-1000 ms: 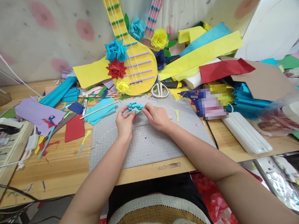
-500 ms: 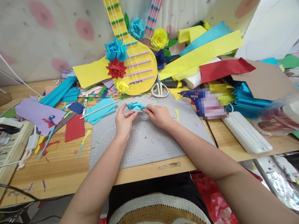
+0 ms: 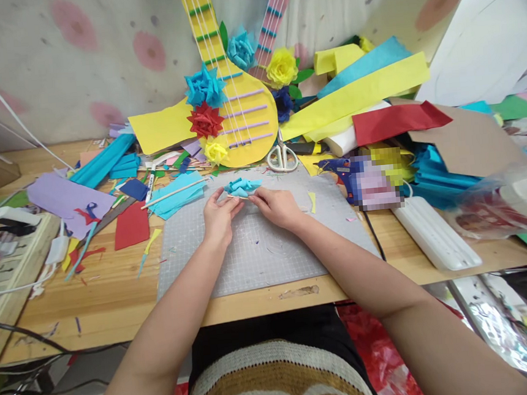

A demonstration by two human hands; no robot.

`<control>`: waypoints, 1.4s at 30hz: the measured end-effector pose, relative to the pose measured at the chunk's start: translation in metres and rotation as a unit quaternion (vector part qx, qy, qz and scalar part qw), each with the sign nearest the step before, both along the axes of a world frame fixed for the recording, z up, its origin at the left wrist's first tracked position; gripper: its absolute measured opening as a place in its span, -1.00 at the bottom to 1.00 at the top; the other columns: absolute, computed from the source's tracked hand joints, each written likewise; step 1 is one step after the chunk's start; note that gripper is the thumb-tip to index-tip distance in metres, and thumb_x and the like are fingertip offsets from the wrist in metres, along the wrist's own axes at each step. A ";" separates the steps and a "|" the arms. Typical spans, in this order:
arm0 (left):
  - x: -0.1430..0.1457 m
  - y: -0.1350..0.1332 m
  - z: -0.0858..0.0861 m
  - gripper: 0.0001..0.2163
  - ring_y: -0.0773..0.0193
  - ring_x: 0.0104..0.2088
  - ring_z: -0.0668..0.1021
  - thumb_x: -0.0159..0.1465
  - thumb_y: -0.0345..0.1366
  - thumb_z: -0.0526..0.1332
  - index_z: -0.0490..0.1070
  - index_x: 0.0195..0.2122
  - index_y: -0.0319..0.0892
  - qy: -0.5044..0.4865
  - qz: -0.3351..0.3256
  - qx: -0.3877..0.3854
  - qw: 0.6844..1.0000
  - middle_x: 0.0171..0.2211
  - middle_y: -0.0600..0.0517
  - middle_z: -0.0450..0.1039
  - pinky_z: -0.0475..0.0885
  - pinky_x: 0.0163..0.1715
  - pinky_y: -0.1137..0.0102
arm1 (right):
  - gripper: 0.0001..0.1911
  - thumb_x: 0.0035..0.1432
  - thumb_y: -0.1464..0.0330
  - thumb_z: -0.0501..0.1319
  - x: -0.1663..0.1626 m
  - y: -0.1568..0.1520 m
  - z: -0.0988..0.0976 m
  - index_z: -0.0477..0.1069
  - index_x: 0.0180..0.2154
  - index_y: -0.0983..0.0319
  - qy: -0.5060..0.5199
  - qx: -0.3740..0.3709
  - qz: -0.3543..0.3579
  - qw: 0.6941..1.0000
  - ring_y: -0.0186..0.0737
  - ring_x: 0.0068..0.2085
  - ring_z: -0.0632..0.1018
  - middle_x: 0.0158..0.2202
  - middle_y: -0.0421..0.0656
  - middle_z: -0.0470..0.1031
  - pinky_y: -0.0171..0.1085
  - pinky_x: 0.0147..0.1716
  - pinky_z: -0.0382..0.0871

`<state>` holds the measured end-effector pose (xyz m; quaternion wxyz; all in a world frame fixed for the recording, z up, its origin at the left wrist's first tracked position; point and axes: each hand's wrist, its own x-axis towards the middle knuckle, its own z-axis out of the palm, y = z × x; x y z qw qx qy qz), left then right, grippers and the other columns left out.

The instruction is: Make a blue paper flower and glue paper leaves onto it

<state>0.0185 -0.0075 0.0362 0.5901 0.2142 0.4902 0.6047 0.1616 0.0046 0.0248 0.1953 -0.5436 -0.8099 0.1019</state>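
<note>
Between my hands, over the grey cutting mat, is a light-blue folded paper flower. A thin wooden stick shows along its near side. My left hand has its fingers and thumb closed on the flower and stick from the left. From the right, my right hand pinches the flower's lower right edge; its fingertips are partly hidden. White-handled scissors lie just beyond my right hand. Light-blue paper sheets with a wooden stick across them lie to the left.
A yellow paper guitar with paper flowers leans at the back. Paper strips, a glue gun and a white power strip are on the right. Purple paper, red paper and a socket strip are left.
The blue paper flower has turned in my fingers and shows more of its spread petals. My right hand has shifted slightly left. The things on the table stay put.
</note>
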 end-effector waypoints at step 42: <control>0.001 0.009 -0.005 -0.61 0.41 -0.51 0.53 -0.01 -0.66 0.22 0.09 -0.29 -0.16 -0.033 0.101 -0.029 0.994 -0.50 0.13 0.39 0.48 -0.24 0.35 | -0.71 0.25 0.23 -0.08 -0.007 0.000 0.000 0.34 -0.23 0.20 0.008 -0.050 -0.012 0.999 -0.20 -0.29 0.51 -0.29 -0.15 0.52 -0.31 -0.41 0.16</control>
